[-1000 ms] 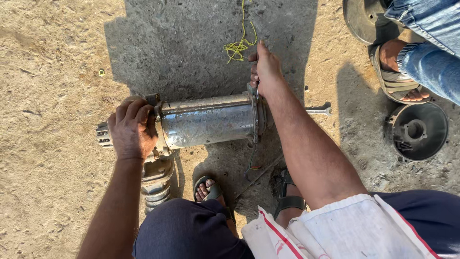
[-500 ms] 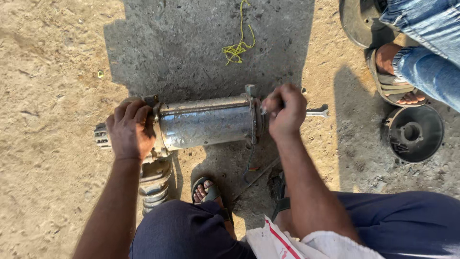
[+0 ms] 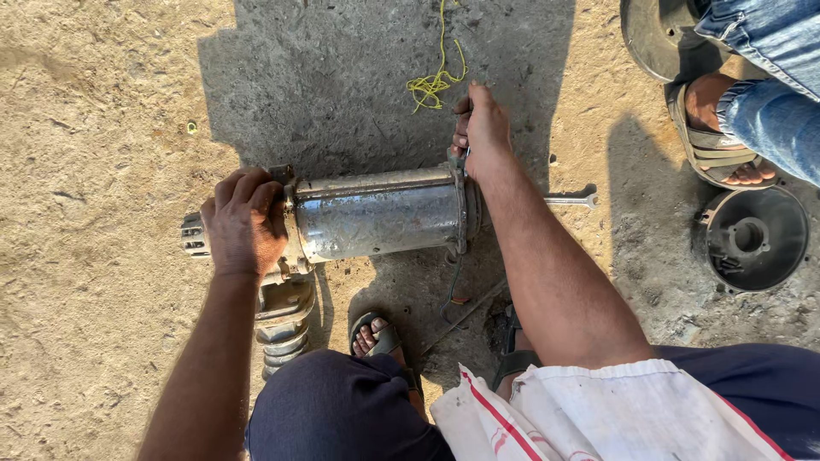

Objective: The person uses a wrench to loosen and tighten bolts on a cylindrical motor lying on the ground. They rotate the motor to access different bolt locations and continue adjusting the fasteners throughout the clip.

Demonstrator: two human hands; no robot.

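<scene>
Since the frame half a second back, the right hand (image 3: 483,128) has been lifted from the shaft end to the upper rim of the flange at centre frame; its fingers are curled closed on a small tool there, kind not discernible. Left hand (image 3: 245,224) is wrapped shut around the left end of the pump motor housing (image 3: 380,213), which lies horizontally on the ground at mid-frame. A spanner (image 3: 571,201) lies just right of the forearm. Risk, judged: the cylinder could roll if the left grip slackens, pinching fingers at the flange. A black bowl-shaped cover (image 3: 756,237) at right holds what look like small loose fasteners.
</scene>
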